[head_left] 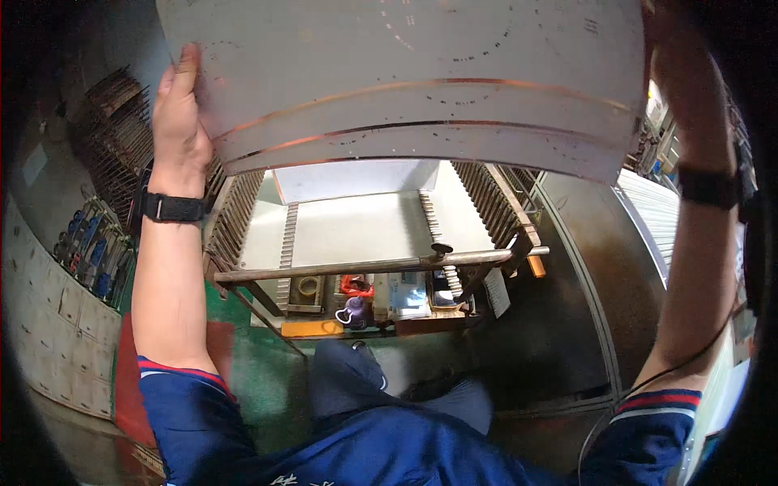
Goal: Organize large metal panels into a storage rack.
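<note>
A large thin grey panel (405, 57), with copper-coloured strips and small dark marks on its face, is raised before me and fills the top of the view. My left hand (180, 121) is closed on its left edge, the thumb lying along the near side. At the right edge, my right hand (677, 49) holds the panel too; it is dark there and its fingers are mostly hidden. Below the panel stands a metal rack (340, 272) with slotted, comb-like sides. A white board (356, 180) shows at the back of the rack, over its pale base.
Under the rack, a shelf holds a purple bottle (353, 312), a red-orange object (356, 285) and a roll of tape (308, 286). Pale cabinets (61, 316) line the left side. White stacked sheets (651, 212) stand at the right, beside a dark surface with a metal edge.
</note>
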The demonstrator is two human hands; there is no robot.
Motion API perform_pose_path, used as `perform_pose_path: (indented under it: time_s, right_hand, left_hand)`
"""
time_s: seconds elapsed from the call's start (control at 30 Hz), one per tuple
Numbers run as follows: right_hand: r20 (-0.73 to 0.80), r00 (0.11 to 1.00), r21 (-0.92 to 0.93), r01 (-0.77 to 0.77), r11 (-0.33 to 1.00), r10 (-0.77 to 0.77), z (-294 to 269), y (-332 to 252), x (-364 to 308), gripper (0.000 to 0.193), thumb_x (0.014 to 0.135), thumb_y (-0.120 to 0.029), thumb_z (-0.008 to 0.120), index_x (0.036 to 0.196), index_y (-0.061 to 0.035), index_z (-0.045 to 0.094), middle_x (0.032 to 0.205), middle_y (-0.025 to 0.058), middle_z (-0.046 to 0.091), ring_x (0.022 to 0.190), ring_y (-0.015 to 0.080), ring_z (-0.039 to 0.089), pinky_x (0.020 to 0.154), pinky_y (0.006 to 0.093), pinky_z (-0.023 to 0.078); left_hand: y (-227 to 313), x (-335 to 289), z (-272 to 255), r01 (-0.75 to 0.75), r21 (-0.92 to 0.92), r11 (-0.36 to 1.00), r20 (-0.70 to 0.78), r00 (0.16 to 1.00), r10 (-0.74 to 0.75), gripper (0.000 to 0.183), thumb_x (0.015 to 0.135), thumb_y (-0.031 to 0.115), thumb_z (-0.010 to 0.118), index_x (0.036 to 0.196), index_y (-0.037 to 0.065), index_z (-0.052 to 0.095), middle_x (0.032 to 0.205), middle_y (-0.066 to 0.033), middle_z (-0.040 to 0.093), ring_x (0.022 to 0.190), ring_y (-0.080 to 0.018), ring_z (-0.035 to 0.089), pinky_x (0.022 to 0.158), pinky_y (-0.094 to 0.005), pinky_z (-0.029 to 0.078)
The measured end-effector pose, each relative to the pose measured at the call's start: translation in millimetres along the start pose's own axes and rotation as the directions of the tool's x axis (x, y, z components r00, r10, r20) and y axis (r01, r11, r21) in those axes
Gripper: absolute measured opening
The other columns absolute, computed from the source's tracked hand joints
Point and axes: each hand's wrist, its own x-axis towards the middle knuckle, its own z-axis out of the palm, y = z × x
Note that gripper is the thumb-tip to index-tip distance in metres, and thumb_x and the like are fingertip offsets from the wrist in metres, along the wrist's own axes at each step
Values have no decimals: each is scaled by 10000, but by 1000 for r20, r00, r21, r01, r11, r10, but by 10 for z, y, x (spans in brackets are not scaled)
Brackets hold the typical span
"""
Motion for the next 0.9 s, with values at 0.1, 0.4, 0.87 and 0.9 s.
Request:
perform_pose_path:
  time_s: [0.1, 0.4, 0.87, 0.9]
  right_hand:
    - [60, 980, -180, -178, 968, 191, 363, 384, -618, 511, 998, -360, 549, 1338, 21, 531, 1187, 130, 657, 1033, 216, 649, 902, 349, 515]
    - [117, 960, -295, -212, 932, 255, 383, 799, -767, 460, 959, -175, 662, 1369, -22, 521, 1138, 62, 673, 1007, 125, 644, 851, 288, 547]
    - [85, 988, -524, -66, 849, 129, 258, 1627, -117, 355, 969, -279, 662, 1222, -33, 622, 951, 15, 674, 841, 79, 640, 783, 248, 542]
    - [57, 986, -520, -104, 848, 156, 360, 1713, -150, 353, 973, -289, 654, 1224, -43, 617, 938, 15, 673, 829, 76, 640, 771, 246, 542]
  left_hand:
    - [-12, 40, -178, 36, -27, 999, -2, 999, -36, 367, 952, 326, 680, 1161, 49, 562, 1105, -68, 662, 1018, -171, 634, 901, -336, 528]
    - [-291, 268, -212, 59, 4, 998, -33, 998, -59, 365, 985, 280, 637, 1233, 33, 535, 1200, -72, 624, 1092, -190, 610, 955, -352, 511]
    - [-741, 815, -115, 176, -31, 984, 207, 964, -166, 359, 1045, 234, 492, 1324, 8, 495, 1303, -111, 594, 1180, -247, 579, 1015, -397, 476]
    - [-841, 853, -212, 145, -27, 989, 153, 978, -140, 355, 1043, 225, 496, 1326, 11, 493, 1307, -111, 592, 1186, -249, 574, 1021, -396, 472]
